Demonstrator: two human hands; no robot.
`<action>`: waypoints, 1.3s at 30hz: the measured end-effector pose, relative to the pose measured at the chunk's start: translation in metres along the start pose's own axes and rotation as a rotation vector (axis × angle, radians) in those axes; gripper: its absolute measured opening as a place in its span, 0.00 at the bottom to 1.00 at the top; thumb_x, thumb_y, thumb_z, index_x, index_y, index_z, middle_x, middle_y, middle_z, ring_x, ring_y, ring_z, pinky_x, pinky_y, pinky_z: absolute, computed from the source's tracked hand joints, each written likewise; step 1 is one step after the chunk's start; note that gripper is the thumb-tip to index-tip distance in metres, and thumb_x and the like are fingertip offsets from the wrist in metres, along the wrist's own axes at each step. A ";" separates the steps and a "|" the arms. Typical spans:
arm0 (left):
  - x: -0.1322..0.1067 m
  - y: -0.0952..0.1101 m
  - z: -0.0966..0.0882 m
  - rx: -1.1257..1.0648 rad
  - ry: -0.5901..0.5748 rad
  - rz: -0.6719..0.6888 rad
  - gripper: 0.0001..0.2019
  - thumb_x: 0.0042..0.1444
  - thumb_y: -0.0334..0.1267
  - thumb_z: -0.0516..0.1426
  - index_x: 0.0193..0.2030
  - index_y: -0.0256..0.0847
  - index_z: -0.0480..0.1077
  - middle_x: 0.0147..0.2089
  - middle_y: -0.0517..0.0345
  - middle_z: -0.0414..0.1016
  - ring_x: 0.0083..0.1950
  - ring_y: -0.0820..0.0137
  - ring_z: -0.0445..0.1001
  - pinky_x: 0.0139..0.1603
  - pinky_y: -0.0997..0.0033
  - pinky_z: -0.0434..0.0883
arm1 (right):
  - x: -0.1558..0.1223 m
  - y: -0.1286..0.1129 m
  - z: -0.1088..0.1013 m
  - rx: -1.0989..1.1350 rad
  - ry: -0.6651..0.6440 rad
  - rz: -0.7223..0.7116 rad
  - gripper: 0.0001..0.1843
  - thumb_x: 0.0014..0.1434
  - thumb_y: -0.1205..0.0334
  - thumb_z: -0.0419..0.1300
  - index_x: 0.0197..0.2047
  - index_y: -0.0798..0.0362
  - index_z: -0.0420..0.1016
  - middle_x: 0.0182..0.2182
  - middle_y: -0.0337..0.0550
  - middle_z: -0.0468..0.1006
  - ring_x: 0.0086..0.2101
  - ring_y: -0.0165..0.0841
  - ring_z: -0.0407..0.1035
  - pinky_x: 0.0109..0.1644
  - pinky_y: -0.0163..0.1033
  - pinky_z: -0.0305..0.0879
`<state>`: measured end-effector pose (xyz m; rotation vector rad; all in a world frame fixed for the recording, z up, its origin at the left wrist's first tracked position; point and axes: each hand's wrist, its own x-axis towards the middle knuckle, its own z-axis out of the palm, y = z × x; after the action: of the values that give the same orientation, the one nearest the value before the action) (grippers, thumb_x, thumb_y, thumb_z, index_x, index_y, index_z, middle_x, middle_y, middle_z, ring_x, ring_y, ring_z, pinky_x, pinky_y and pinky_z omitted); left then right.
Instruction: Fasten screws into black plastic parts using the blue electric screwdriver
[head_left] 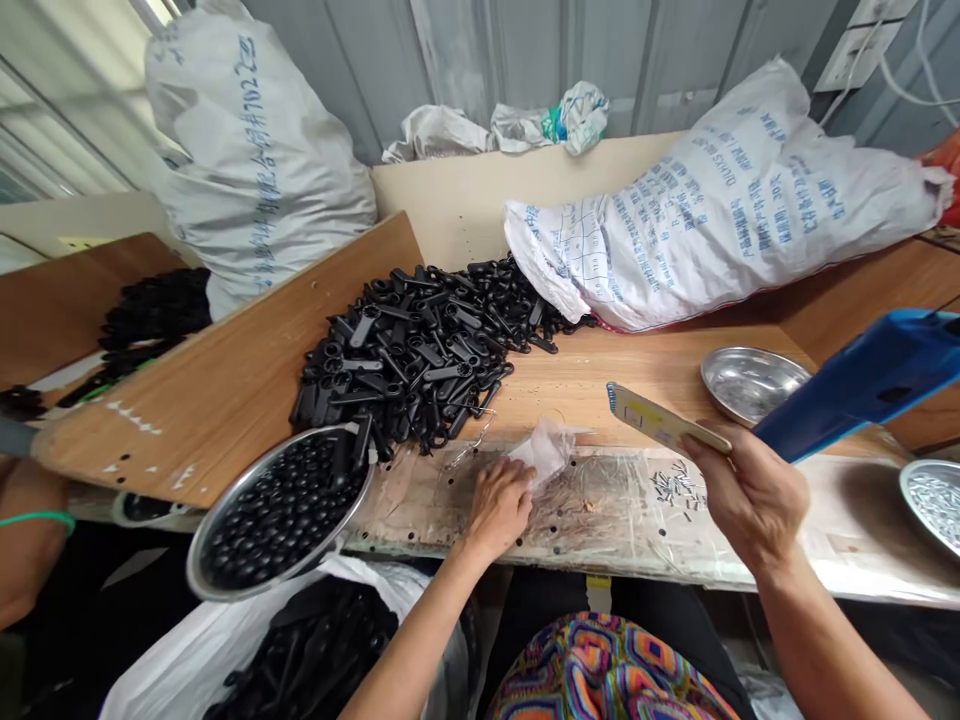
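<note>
My left hand [499, 505] is at the bench's front strip, its fingers curled over a crumpled piece of translucent plastic [551, 447]. A bent wire [480, 435] lies just beyond it. In my right hand [750, 495], a flat cream strip [652, 418] with a bluish far end is pinched and points left above the bench. Behind that hand is a long blue plastic object [870, 380]; whether the hand touches it I cannot tell. Small metal pins [677, 487] lie scattered left of my right hand. A heap of black plastic handles [420, 350] covers the bench beyond my left hand.
A metal bowl [196, 565] of black balls stands at left, above a white sack [172, 665] of black parts. Metal dishes stand right, one [739, 365] behind the strip, another [911, 490] holding pins. Large white sacks [720, 220] lean behind. Another person's arm [30, 525] shows far left.
</note>
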<state>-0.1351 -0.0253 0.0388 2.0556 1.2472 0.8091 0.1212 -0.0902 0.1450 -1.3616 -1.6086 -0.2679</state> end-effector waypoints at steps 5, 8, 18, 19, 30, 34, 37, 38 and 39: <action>-0.013 0.063 -0.008 -0.959 -0.002 -0.109 0.32 0.56 0.49 0.54 0.66 0.51 0.48 0.60 0.48 0.62 0.58 0.57 0.66 0.53 0.57 0.67 | -0.023 -0.040 0.014 0.065 -0.100 -0.408 0.10 0.57 0.77 0.53 0.42 0.59 0.68 0.35 0.52 0.75 0.34 0.34 0.70 0.35 0.38 0.66; -0.021 0.090 -0.011 -1.440 0.034 -0.265 0.34 0.52 0.47 0.59 0.64 0.57 0.50 0.53 0.55 0.68 0.48 0.61 0.74 0.48 0.63 0.69 | -0.035 -0.053 0.033 0.221 -0.263 -0.490 0.12 0.57 0.75 0.54 0.46 0.61 0.68 0.38 0.55 0.76 0.36 0.37 0.71 0.36 0.40 0.69; -0.030 0.062 -0.011 -1.716 0.034 -0.498 0.31 0.38 0.45 0.69 0.50 0.40 0.68 0.43 0.54 0.75 0.42 0.68 0.73 0.46 0.70 0.67 | -0.030 -0.039 0.040 0.771 -0.666 -0.347 0.13 0.58 0.69 0.60 0.48 0.54 0.72 0.38 0.46 0.77 0.41 0.32 0.72 0.44 0.35 0.69; -0.029 0.060 -0.011 -1.749 -0.002 -0.509 0.30 0.38 0.45 0.69 0.49 0.39 0.68 0.42 0.54 0.75 0.42 0.68 0.73 0.46 0.70 0.67 | -0.028 -0.039 0.041 0.808 -0.683 -0.308 0.12 0.59 0.69 0.59 0.47 0.54 0.73 0.38 0.45 0.77 0.40 0.31 0.72 0.44 0.34 0.69; -0.033 0.033 -0.005 -1.869 -0.180 -0.502 0.27 0.46 0.52 0.63 0.51 0.42 0.67 0.43 0.52 0.75 0.39 0.60 0.76 0.38 0.59 0.71 | -0.016 -0.033 0.066 1.079 -0.775 0.224 0.06 0.55 0.61 0.63 0.31 0.55 0.77 0.27 0.41 0.75 0.30 0.30 0.68 0.36 0.34 0.65; -0.030 0.030 -0.001 -1.908 -0.082 -0.560 0.31 0.42 0.49 0.66 0.54 0.42 0.66 0.43 0.53 0.76 0.45 0.65 0.74 0.50 0.64 0.67 | -0.015 -0.036 0.070 1.049 -0.802 0.207 0.09 0.53 0.57 0.65 0.29 0.56 0.76 0.25 0.40 0.73 0.29 0.30 0.67 0.35 0.34 0.63; -0.029 0.028 -0.001 -1.891 -0.025 -0.550 0.28 0.44 0.46 0.65 0.52 0.41 0.67 0.44 0.54 0.76 0.45 0.65 0.74 0.50 0.65 0.67 | -0.013 -0.034 0.071 1.012 -0.814 0.196 0.08 0.54 0.59 0.64 0.29 0.55 0.76 0.25 0.40 0.73 0.29 0.29 0.67 0.35 0.33 0.63; -0.029 0.027 -0.001 -1.886 -0.020 -0.540 0.26 0.45 0.45 0.64 0.51 0.41 0.68 0.44 0.53 0.76 0.44 0.64 0.74 0.48 0.65 0.68 | -0.012 -0.033 0.070 1.005 -0.819 0.201 0.08 0.55 0.59 0.63 0.29 0.55 0.76 0.26 0.39 0.74 0.29 0.29 0.67 0.35 0.33 0.63; -0.029 0.027 -0.001 -1.883 -0.030 -0.535 0.24 0.46 0.45 0.64 0.50 0.40 0.69 0.44 0.52 0.76 0.43 0.64 0.75 0.46 0.64 0.69 | -0.012 -0.031 0.070 0.998 -0.825 0.211 0.07 0.55 0.60 0.63 0.30 0.55 0.76 0.26 0.39 0.74 0.29 0.28 0.67 0.35 0.33 0.63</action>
<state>-0.1322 -0.0614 0.0539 0.1919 0.4000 0.9807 0.0570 -0.0599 0.1133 -0.8208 -1.7869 1.2180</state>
